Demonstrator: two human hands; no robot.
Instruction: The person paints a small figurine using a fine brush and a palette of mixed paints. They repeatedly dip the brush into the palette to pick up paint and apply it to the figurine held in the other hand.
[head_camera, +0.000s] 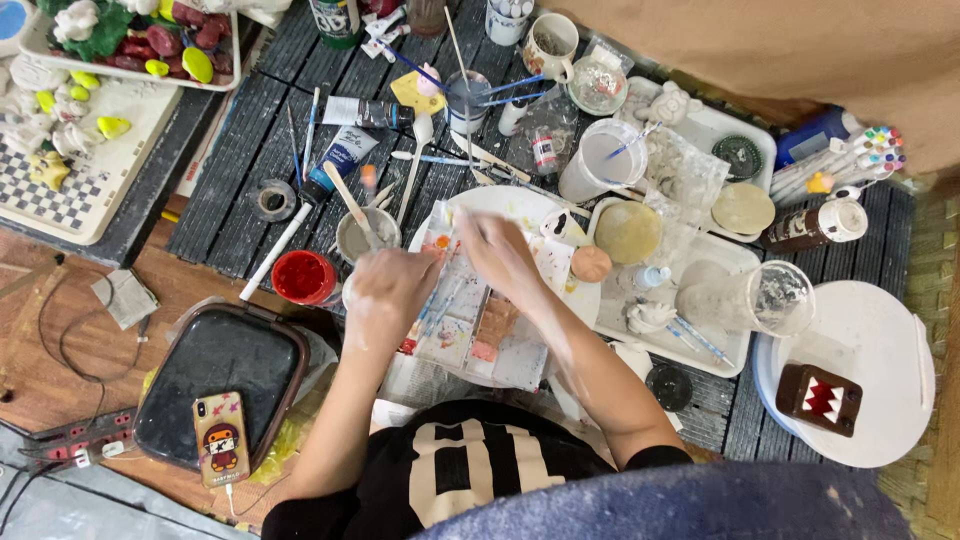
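Observation:
My left hand (388, 288) is curled into a fist against a small grey cup (365, 238), and a wooden stick (345, 200) stands out of that cup. My right hand (497, 252) is blurred, its fingertips down on paint-smeared sheets (452, 322) that lie across a white round plate (520, 205). Whether it holds a brush I cannot tell. Just left of the left hand stands a red paint pot (303, 277).
A blue paint tube (340, 158), a glass of brushes (467, 98) and a mug (549, 45) stand behind. A white tray (720, 355) at right holds clay discs and a tipped clear cup (752, 297). A phone (221, 437) lies on a black tray (215, 365).

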